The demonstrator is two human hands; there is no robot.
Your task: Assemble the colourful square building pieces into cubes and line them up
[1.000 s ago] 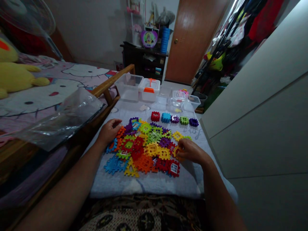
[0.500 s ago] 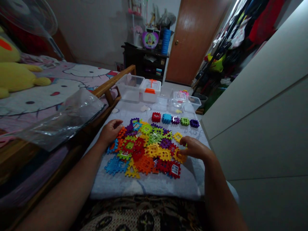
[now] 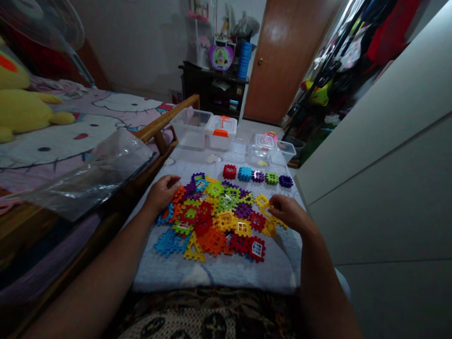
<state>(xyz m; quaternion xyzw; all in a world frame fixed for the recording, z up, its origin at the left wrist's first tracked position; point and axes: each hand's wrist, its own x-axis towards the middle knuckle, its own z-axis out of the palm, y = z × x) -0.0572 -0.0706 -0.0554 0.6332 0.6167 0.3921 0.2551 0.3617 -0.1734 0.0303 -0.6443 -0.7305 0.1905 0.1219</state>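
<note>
A heap of colourful interlocking plastic tiles with toothed edges (image 3: 212, 241) covers the middle of the cloth-topped table. My left hand (image 3: 164, 192) rests at the heap's left side beside an orange tile (image 3: 179, 194); its fingers are loosely bent and apart, with nothing visible in them. At the right edge, my right hand (image 3: 287, 211) has its fingers curled down on a yellow tile (image 3: 281, 223), which shows partly beneath them. Another yellow tile (image 3: 262, 201) lies just left of those fingertips, and a red tile (image 3: 257, 221) is close by.
Behind the heap stands a row of assembled cubes: red (image 3: 229, 172), blue (image 3: 245, 174), purple, green (image 3: 271, 178) and dark purple. Clear plastic boxes (image 3: 192, 129) line the far end, one with an orange-handled lid (image 3: 223, 126). A bed rail (image 3: 165, 117) borders the left, a white cabinet (image 3: 374, 188) the right.
My right hand has shifted slightly right, and a yellow tile now shows under its fingers, spread out from the heap's right edge. My left hand has stayed in place.
</note>
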